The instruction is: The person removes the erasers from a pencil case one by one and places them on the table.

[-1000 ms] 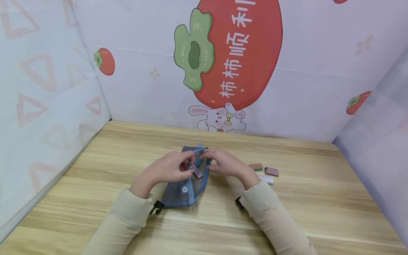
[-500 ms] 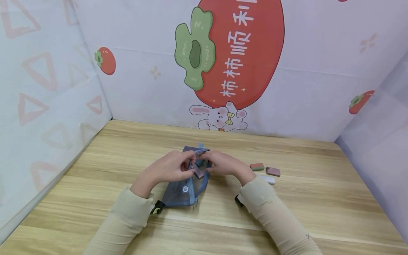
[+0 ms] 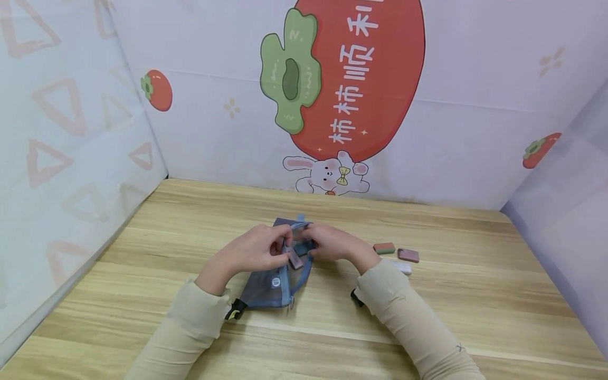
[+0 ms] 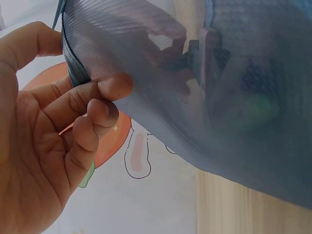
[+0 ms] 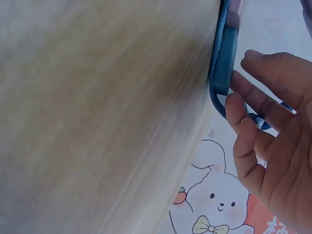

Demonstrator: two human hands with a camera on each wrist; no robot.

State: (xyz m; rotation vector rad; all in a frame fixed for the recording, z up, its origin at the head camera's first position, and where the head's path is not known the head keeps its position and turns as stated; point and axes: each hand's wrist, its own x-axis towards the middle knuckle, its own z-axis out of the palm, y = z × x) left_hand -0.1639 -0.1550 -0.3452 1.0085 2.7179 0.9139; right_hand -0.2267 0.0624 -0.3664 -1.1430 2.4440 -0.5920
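Note:
A blue-grey mesh zip pouch (image 3: 262, 289) lies on the table with its zip undone. My left hand (image 3: 256, 247) pinches the left edge of its opening. At the opposite side of the mouth, my right hand (image 3: 334, 243) has its fingertips at a dark teal block, apparently an eraser (image 5: 225, 61), and seems to grip its end; mesh and fingers partly hide the contact. Beside that block a mauve eraser (image 3: 295, 259) leans inside the opening. Through the mesh, the left wrist view shows blurred purple and green things (image 4: 261, 100) in the pouch.
Right of my right hand lie a red-and-green eraser (image 3: 384, 248), a mauve eraser (image 3: 408, 255) and a white eraser (image 3: 402, 267), the last partly behind the sleeve. Printed walls (image 3: 228, 142) border the wooden table (image 3: 180, 211) at the back and sides.
The teal eraser has come into clearer view in the pouch mouth at my right fingertips. My right hand has shifted slightly. The left hand keeps its hold on the pouch edge.

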